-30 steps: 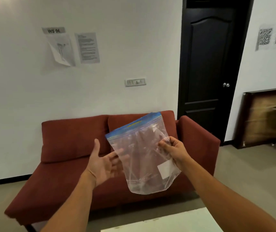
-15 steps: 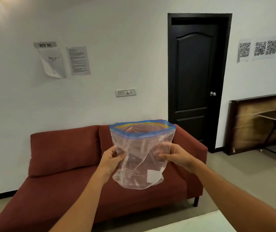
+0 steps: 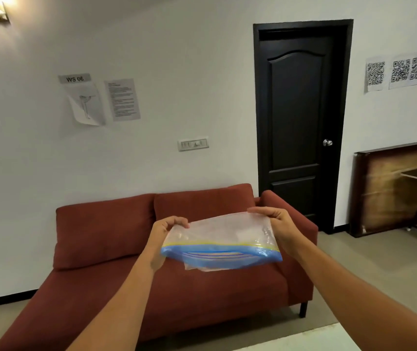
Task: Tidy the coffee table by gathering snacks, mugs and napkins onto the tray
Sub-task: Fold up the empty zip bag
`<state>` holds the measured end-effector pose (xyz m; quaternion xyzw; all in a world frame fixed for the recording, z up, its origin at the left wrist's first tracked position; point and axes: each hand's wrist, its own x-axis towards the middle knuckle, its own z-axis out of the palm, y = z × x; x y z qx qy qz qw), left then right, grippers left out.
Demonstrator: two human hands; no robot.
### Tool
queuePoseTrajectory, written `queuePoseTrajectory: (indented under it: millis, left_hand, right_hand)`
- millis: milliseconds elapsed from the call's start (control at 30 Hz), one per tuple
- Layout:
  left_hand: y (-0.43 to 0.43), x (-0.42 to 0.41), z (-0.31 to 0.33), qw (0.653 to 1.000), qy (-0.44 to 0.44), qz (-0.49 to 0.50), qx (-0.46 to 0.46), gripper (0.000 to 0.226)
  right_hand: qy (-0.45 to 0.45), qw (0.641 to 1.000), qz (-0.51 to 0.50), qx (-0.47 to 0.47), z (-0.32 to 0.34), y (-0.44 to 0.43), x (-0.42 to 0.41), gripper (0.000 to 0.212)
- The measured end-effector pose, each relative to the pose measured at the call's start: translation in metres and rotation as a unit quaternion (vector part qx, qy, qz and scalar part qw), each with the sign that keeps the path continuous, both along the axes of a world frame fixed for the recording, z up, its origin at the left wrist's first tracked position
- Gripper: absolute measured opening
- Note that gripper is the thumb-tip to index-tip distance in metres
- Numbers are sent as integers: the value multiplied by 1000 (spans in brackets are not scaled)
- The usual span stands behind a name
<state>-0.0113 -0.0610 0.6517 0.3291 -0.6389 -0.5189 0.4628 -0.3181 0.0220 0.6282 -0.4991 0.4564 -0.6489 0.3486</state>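
Between left hand point(image 3: 164, 233) and right hand point(image 3: 277, 224), clear zip bag point(image 3: 217, 240), edges pinched in both.

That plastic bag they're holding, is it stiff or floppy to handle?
Probably floppy: the bag sags between the left hand and right hand. Likely very light, since it looks empty. The clear film may be a bit slippery.

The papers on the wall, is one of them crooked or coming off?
Yes. The drawing sheet under the WS 06 label hangs tilted, its lower corner curling away. The text sheet beside it lies flat.
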Motion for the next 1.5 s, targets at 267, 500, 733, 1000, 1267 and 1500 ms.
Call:
queuePoseTrajectory:
  millis: [267, 500, 733, 1000, 1267, 1500]
  left_hand:
    - [-3, 7, 0, 984, 36, -104, 143, 53]
    - [3, 7, 23, 973, -223, -44, -29, 65]
    - [14, -34, 21, 912, -370, -150, -93, 59]
    - [14, -23, 12, 986, -160, -40, -5, 37]
    - [26, -41, 14, 997, -15, -55, 60, 43]
    - [27, -38, 10, 986, 65, -94, 121, 39]
  right_hand:
    - [-42, 999, -11, 22, -7, -9, -7, 56]
    - [68, 997, 22, 14, 13, -7, 4, 51]
    - [210, 976, 57, -17, 52, -17, 42, 49]
    - [27, 999, -11, 30, 59, -3, 22, 116]
    - [-53, 984, 38, 164, -6, 4, 71, 86]
    - [-108, 962, 202, 148, 0, 14, 57, 43]
